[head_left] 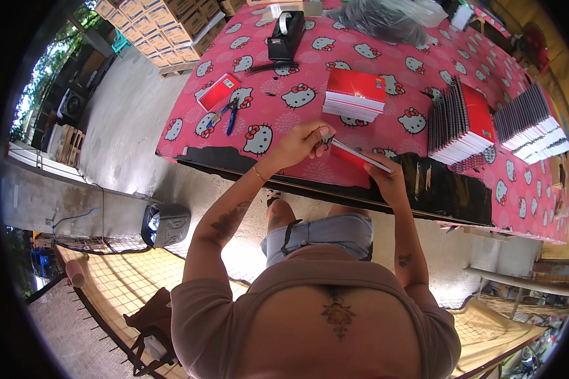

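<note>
The right hand pinches a red notebook by its near right end, thumb on top and fingers beneath, clear of the far left corner where the other hand is busy. The left hand has its fingertips pressed together around something small and dark at that corner, perhaps the end of a coil; it is too small to be sure. The notebook is tilted over the near edge of the surface, likely so both hands can reach its bound side close to the body

Just beyond, on the left, lie blue-handled pliers, within easy reach of the left hand, and a small red pad. Ahead stands a red stack. To the right are a coil-bound stack and a grey-white stack, set apart perhaps to sort them

Farther off, loose black coils lie near a tape dispenser, with a plastic bag at the far side and cartons piled on the floor beyond
</note>
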Demonstrator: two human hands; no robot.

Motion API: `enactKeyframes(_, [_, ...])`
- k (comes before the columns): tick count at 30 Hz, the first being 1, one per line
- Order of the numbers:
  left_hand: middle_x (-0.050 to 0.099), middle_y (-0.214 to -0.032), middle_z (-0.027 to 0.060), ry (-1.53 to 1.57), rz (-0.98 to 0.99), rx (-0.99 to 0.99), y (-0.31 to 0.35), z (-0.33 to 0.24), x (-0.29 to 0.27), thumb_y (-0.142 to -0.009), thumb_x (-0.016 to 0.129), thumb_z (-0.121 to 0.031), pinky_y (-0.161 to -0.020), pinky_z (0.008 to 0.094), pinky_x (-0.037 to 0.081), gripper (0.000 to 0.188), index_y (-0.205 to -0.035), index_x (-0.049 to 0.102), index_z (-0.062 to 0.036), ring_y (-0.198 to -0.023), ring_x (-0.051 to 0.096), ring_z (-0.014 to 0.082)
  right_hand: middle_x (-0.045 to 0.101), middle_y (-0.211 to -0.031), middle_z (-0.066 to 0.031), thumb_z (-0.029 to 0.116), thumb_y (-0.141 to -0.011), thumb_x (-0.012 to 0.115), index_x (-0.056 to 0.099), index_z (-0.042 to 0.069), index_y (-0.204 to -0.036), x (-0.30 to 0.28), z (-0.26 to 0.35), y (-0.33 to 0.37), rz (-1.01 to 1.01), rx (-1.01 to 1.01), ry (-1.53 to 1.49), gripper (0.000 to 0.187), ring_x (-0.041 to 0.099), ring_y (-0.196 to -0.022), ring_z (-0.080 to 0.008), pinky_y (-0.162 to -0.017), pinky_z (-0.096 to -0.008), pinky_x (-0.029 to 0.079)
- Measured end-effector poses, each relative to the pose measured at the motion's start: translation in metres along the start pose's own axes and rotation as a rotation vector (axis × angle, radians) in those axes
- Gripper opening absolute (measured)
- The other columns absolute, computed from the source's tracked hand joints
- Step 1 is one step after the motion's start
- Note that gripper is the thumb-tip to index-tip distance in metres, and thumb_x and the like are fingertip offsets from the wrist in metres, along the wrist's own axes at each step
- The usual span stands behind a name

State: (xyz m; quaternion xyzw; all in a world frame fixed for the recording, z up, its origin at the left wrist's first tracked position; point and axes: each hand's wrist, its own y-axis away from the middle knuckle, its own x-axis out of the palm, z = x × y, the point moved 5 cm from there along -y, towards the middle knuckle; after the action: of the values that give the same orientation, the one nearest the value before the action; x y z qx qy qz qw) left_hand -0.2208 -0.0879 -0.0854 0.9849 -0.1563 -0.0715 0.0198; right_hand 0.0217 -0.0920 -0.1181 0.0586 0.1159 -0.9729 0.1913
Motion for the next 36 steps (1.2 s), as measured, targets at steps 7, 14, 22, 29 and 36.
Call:
enactKeyframes(7, [0.062,-0.077,0.0004,0.071,0.114,-0.052,0.002,-0.008,0.004,-0.104,0.055,-0.029,-0.062,0.0209,0.048,0.031,-0.119,0.066,-0.0039,-0.070,0.058,0.0065,0.072,-0.107,-0.0080,0.000,-0.094,0.063,0.068,0.000,-0.119,0.001,-0.004,0.001,0.013,0.008,-0.002,0.025,0.061,-0.097,-0.0109,-0.088,-0.0263,0.047])
enactKeyframes(14, [0.065,-0.085,0.0024,0.002,0.109,0.089,-0.004,-0.005,0.003,-0.100,0.061,-0.022,-0.066,0.0235,0.048,0.026,-0.119,0.066,-0.0045,-0.077,0.061,0.0084,0.072,-0.103,-0.0073,0.002,-0.095,0.063,0.068,0.000,-0.119,0.002,-0.002,0.000,-0.010,-0.063,-0.013,0.025,0.061,-0.091,-0.0100,-0.084,-0.0252,0.048])
enactKeyframes(22, [0.063,-0.093,0.0100,-0.660,-0.029,0.440,-0.001,-0.019,0.008,-0.091,0.069,-0.014,-0.067,0.0317,0.051,0.027,-0.116,0.064,-0.0044,-0.075,0.064,0.0235,0.073,-0.105,-0.0089,0.008,-0.094,0.066,0.067,-0.001,-0.118,0.000,-0.003,0.003,-0.033,-0.003,0.100,0.026,0.062,-0.092,-0.0116,-0.085,-0.0265,0.049])
enactKeyframes(29, [0.048,-0.139,0.0191,-1.148,-0.222,0.585,0.002,-0.051,0.040,-0.089,0.067,-0.039,-0.098,0.0484,0.041,0.060,-0.134,0.052,-0.0015,-0.126,0.050,0.0328,0.064,-0.094,-0.0003,0.011,-0.092,0.069,0.068,-0.002,-0.115,-0.005,-0.002,0.006,-0.136,0.023,-0.022,0.026,0.057,-0.084,-0.0074,-0.075,-0.0245,0.050])
enactKeyframes(36, [0.035,-0.154,0.0222,-1.408,-0.359,0.520,0.014,-0.018,0.070,-0.093,0.048,-0.058,-0.113,0.0673,0.014,0.084,-0.148,0.034,0.0042,-0.146,0.029,0.0359,0.063,-0.090,-0.0007,0.007,-0.093,0.064,0.067,0.000,-0.118,-0.010,0.019,0.005,-0.215,0.040,-0.154,0.026,0.054,-0.080,-0.0065,-0.072,-0.0232,0.046])
